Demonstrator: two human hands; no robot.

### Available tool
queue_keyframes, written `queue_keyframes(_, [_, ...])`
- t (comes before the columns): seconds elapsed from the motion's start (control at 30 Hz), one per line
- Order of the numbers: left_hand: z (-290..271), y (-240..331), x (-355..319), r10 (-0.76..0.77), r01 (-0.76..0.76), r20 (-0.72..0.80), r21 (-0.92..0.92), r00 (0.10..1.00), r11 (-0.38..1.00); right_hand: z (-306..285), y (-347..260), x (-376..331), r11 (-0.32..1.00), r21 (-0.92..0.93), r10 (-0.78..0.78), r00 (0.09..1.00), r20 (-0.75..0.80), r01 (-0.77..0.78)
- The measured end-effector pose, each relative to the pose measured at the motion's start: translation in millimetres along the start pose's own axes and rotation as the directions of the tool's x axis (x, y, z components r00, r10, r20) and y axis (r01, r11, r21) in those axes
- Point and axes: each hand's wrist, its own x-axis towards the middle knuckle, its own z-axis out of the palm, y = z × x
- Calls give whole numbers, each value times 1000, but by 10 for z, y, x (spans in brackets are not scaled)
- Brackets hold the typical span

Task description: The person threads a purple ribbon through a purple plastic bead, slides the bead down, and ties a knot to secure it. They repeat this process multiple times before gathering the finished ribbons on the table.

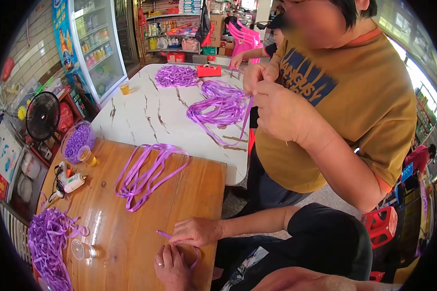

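On the worktop (pixel 131 233), a ribbon bundle (pixel 143 174) is lying behind the ribbon strip (pixel 177 240); a shredded pile (pixel 48 247) and cup (pixel 82 250) are lying to that strip's left.

Glossy varnished wood is showing on the wooden table (pixel 131 228); smooth, shiny plastic-looking purple ribbon (pixel 145 174) is lying at its 12 o'clock edge. The marble-patterned tabletop (pixel 145 111) is gleaming, polished.
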Motion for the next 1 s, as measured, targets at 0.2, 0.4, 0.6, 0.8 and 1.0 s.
queue_keyframes(0.2, [105, 4, 87, 8, -26, -132, -133, 991, 991, -32, 54, -24, 997, -62, -52, 998, -18, 50])
queue_keyframes(0.4, [48, 30, 74, -3, -11, -136, -105, 991, 994, -10, 42, -17, 988, -127, -96, 995, -15, 93])
queue_keyframes(0.6, [66, 44, 37, 44, -67, -197, -113, 979, 991, 0, -34, -57, 986, -146, -78, 997, 4, 78])
queue_keyframes(0.8, [55, 19, 6, 47, -63, -168, -88, 985, 994, 73, 26, -48, 976, -182, -119, 993, -2, 116])
queue_keyframes(1.0, [48, 57, 109, 55, -69, -167, -78, 984, 995, -2, 48, -51, 959, -247, -147, 989, -19, 137])
